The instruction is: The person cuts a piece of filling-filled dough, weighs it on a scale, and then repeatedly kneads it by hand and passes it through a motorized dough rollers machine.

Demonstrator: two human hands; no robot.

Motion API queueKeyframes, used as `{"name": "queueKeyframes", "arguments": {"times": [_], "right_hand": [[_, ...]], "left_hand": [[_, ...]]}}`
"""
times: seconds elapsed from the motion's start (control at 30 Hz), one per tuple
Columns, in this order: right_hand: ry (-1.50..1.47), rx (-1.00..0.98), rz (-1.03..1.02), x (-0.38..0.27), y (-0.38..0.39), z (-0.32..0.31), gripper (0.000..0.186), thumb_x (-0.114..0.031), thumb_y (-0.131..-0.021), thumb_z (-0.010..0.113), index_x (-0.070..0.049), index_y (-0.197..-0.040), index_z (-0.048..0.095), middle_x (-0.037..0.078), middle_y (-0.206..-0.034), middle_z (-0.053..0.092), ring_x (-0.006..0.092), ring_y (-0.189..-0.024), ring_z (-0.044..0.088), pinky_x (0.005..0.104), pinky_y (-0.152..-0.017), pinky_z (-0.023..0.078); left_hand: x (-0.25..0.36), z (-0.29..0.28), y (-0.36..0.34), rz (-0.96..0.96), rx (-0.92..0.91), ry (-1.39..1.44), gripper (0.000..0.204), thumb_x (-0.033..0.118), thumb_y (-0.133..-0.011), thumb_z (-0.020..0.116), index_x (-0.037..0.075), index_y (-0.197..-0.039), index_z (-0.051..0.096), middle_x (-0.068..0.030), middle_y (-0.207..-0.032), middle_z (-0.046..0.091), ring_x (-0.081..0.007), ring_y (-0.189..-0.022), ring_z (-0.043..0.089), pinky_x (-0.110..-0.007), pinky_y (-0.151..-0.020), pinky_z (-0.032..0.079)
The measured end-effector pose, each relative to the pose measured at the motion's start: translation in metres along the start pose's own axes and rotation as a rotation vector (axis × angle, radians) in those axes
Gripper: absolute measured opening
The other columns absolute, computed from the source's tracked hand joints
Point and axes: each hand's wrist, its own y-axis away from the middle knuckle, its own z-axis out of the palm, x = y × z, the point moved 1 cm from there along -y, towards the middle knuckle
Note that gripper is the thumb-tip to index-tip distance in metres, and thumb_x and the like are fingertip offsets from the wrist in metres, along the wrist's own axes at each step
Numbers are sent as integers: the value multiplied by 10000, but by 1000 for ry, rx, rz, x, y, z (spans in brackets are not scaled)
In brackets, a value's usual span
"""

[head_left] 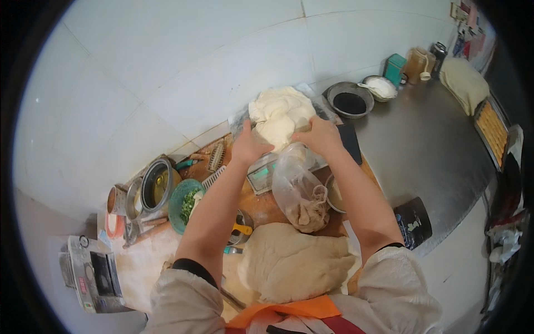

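Observation:
A pale, soft mass of dough (283, 106) lies on plastic sheeting on top of a kitchen scale (258, 179) with a lit green display. My left hand (248, 143) grips its near left side, fingers forward and thumb turned inward. From the right, my right hand (321, 137) holds its near edge, fingers partly hidden. Just in front of the scale sits a clear plastic bag (297, 183) with a brownish, lumpy content. Closer to me, a large, flattened mass of beige dough (297, 264) rests on the wooden worktop.
Left of my arm stand a green bowl (181, 206) of chopped greens, a metal pot (157, 183) and a brush (217, 156). A bowl of black grains (349, 103) and a bowl of white powder (381, 87) stand far right on the steel counter (423, 145). Tiled wall rises behind.

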Motion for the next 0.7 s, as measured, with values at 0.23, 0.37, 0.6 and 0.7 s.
{"name": "queueKeyframes", "arguments": {"times": [0.23, 0.37, 0.6, 0.7], "right_hand": [[-210, -47, 81, 14, 44, 96, 521, -262, -674, 795, 0, -1080, 600, 214, -1004, 671, 389, -943, 645, 449, -835, 505], [-112, 8, -4, -2, 74, 112, 398, -205, -720, 765, -20, -1026, 589, 166, -1008, 609, 396, -948, 596, 445, -783, 495], [-76, 525, -274, -40, 39, 68, 131, -117, -802, 669, -31, -899, 655, 155, -854, 633, 364, -784, 613, 440, -682, 492], [-197, 575, -369, -65, 22, 55, 191, -132, -822, 644, -22, -971, 689, 152, -875, 683, 332, -790, 653, 414, -710, 510]], "left_hand": [[25, -26, -41, -87, -9, 147, 604, 168, -660, 756, -23, -1203, 575, -223, -1248, 589, -323, -1140, 579, -390, -970, 449], [-4, -25, -57, -20, 200, 190, 557, 107, -691, 698, -29, -1212, 556, -215, -1223, 585, -356, -1125, 566, -417, -958, 447], [7, 19, 40, -72, 360, 318, 630, 144, -732, 727, -61, -1261, 452, -273, -1202, 518, -398, -1146, 520, -443, -963, 440], [25, 42, 57, 22, 382, 30, 587, 123, -715, 752, -30, -1217, 490, -235, -1174, 545, -385, -1122, 539, -447, -931, 456]]}}
